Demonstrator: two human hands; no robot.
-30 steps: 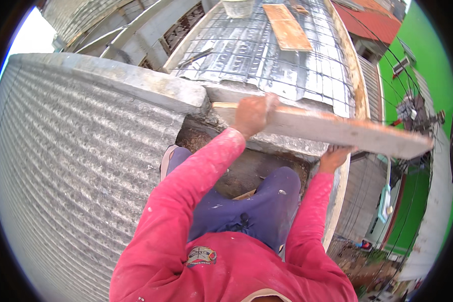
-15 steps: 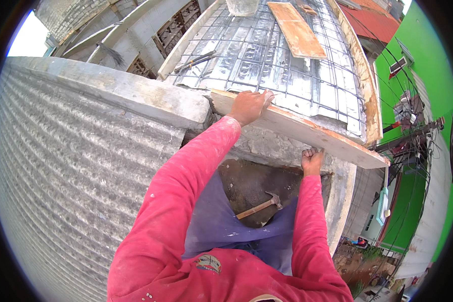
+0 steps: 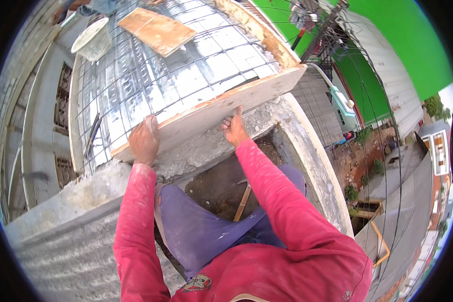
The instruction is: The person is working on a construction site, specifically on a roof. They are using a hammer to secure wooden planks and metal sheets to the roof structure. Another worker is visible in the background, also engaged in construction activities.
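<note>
A long, narrow wooden board (image 3: 211,106) stands on edge along the near side of the rebar grid. My left hand (image 3: 145,141) grips its left part, fingers over the top edge. My right hand (image 3: 235,127) is against the board's near face, its thumb up and touching the wood, its other fingers curled. Whatever those fingers may hold is hidden. Below the board runs a rough concrete ledge (image 3: 199,153). A claw hammer (image 3: 242,202) with a wooden handle lies in the recess between my legs, its head partly covered by my right sleeve.
Steel rebar mesh (image 3: 206,55) lies over shiny metal decking beyond the board. On it rest a pale bucket (image 3: 93,40), a flat plank (image 3: 156,30) and dark-handled pliers or cutters (image 3: 93,133). Another person (image 3: 98,6) shows at the far left. Overhead cables (image 3: 372,65) hang at right.
My view has swung right, so the board and grid appear farther left. My right thumb has risen from a fist to touch the board. The left hand still grips the top edge.
</note>
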